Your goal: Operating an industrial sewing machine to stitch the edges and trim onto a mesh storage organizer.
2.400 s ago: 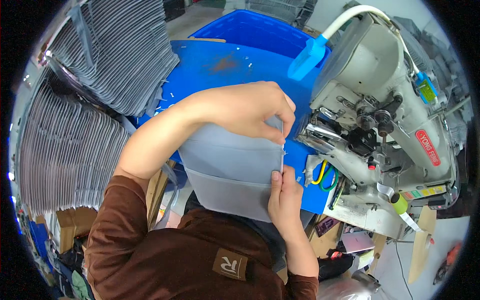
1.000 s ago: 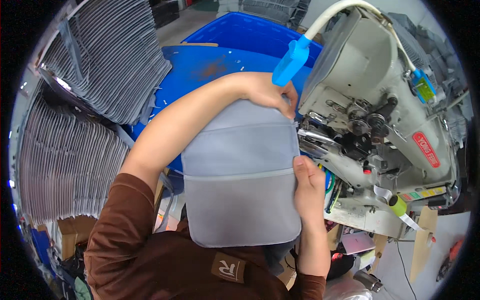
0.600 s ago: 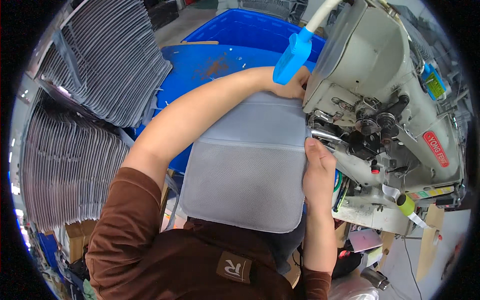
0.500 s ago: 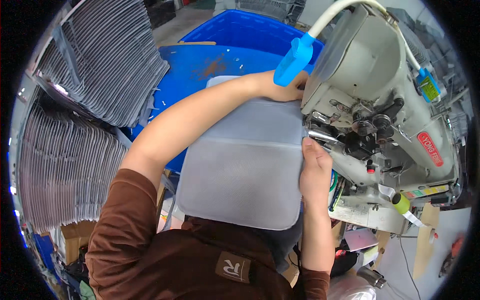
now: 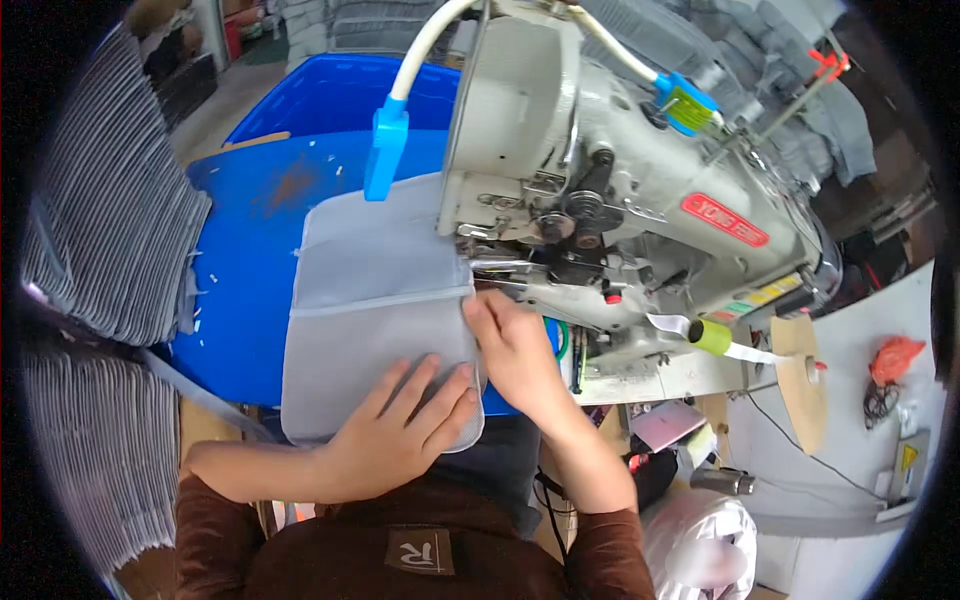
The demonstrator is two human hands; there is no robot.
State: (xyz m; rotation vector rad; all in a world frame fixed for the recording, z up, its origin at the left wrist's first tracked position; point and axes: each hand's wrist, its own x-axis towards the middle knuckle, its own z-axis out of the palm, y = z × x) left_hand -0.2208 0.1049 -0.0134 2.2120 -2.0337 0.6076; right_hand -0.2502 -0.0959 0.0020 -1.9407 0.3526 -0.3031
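A flat grey fabric panel [image 5: 370,345] with rounded corners lies partly on a blue work surface [image 5: 240,290], its lower part over my lap. A pale seam strip crosses it, and its right edge runs up to the needle area of a sewing machine [image 5: 530,110]. My left hand [image 5: 405,425] rests on the lower part of the panel, palm down with fingers spread. At the right edge, just below the machine's presser area, my right hand [image 5: 515,350] pinches the panel, thumb on top and the other fingers partly hidden.
Tall stacks of grey panels [image 5: 110,190] stand at the left. Behind the surface is a blue bin [image 5: 340,95]. A blue lamp head [image 5: 385,150] hangs from a white hose over the panel. White tape [image 5: 750,352] runs from a reel at the right.
My left hand has come back from the panel's far end to its near part. My right hand stays at the right edge. The view has swung right.
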